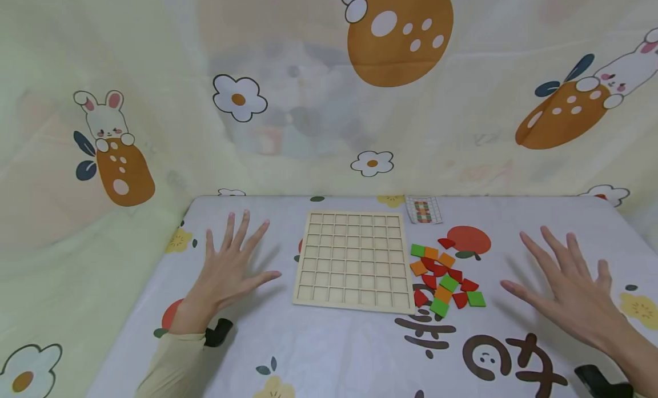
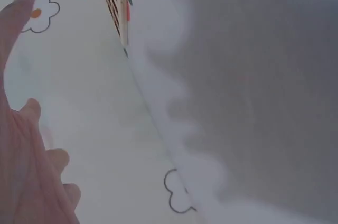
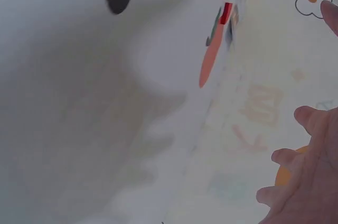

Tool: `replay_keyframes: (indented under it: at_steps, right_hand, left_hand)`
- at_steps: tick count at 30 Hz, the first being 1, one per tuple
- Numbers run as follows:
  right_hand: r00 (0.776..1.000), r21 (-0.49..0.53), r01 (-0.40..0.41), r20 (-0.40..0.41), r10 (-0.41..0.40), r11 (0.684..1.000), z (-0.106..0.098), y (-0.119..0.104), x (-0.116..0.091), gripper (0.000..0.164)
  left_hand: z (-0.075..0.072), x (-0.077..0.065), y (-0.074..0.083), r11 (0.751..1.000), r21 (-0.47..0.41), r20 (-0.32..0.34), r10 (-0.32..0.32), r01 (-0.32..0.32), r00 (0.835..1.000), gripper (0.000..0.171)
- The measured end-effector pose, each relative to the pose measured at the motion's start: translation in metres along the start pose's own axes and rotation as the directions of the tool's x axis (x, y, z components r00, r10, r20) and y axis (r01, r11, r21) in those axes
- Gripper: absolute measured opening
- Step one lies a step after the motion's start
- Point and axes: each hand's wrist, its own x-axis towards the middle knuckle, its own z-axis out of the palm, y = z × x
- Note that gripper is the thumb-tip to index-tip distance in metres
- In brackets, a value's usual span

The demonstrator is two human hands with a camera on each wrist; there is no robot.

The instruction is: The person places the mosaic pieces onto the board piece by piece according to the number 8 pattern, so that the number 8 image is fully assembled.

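My left hand (image 1: pixel 226 272) hovers over the table left of a wooden grid board (image 1: pixel 354 261), fingers spread and holding nothing. On the far right, my right hand (image 1: pixel 576 289) is likewise spread above the cloth with nothing in it. Between the board and the right hand lies a loose group of small flat pieces: green squares (image 1: pixel 476 299), orange squares (image 1: pixel 431 253) and red rounded wedges (image 1: pixel 460 300). The board's square cells hold no pieces. In the left wrist view the left hand (image 2: pixel 26 166) shows at the edge; the right wrist view shows the right hand (image 3: pixel 306 171).
A small pattern card (image 1: pixel 424 209) with a coloured design lies at the table's back edge, behind the pieces. The white printed tablecloth (image 1: pixel 319 352) covers the table. A curtain (image 1: pixel 298 175) with rabbits and flowers hangs behind and at the left side.
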Motion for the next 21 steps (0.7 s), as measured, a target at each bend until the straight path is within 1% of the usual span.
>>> replay_keyframes:
  at_steps: [3, 6, 9, 11, 15, 17, 21]
  right_hand:
    - [1.000, 0.007, 0.020, 0.005, -0.020, 1.000, -0.002, -0.007, 0.002, 0.107]
    - [0.998, 0.016, 0.054, 0.009, -0.054, 0.998, -0.002, -0.017, 0.005, 0.106]
    - [0.994, 0.029, 0.114, -0.004, -0.114, 0.993, -0.004, -0.029, 0.008, 0.104]
    - [0.986, 0.045, 0.165, -0.023, -0.164, 0.985, -0.004, -0.037, 0.010, 0.103]
    - [0.964, 0.099, 0.266, -0.038, -0.264, 0.959, -0.005, -0.055, 0.013, 0.096]
    - [0.955, 0.120, 0.295, -0.025, -0.294, 0.948, -0.006, -0.065, 0.014, 0.093]
    - [0.943, 0.172, 0.313, 0.061, -0.328, 0.934, -0.003, -0.087, 0.016, 0.083]
  left_hand:
    - [0.001, 0.003, 0.007, 0.999, -0.033, 0.037, -0.004, 0.005, 0.999, 0.098]
    - [0.002, 0.007, 0.015, 0.998, -0.066, 0.054, 0.020, -0.016, 0.998, 0.095]
    - [0.005, 0.011, 0.022, 0.995, -0.094, 0.072, 0.043, -0.036, 0.996, 0.092]
    - [0.007, 0.014, 0.025, 0.993, -0.106, 0.087, 0.051, -0.042, 0.995, 0.092]
    - [0.012, 0.018, 0.029, 0.991, -0.125, 0.149, 0.056, -0.038, 0.987, 0.094]
    - [0.014, 0.020, 0.031, 0.991, -0.130, 0.183, 0.064, -0.040, 0.981, 0.095]
    - [0.018, 0.024, 0.033, 0.989, -0.137, 0.231, 0.085, -0.054, 0.969, 0.096]
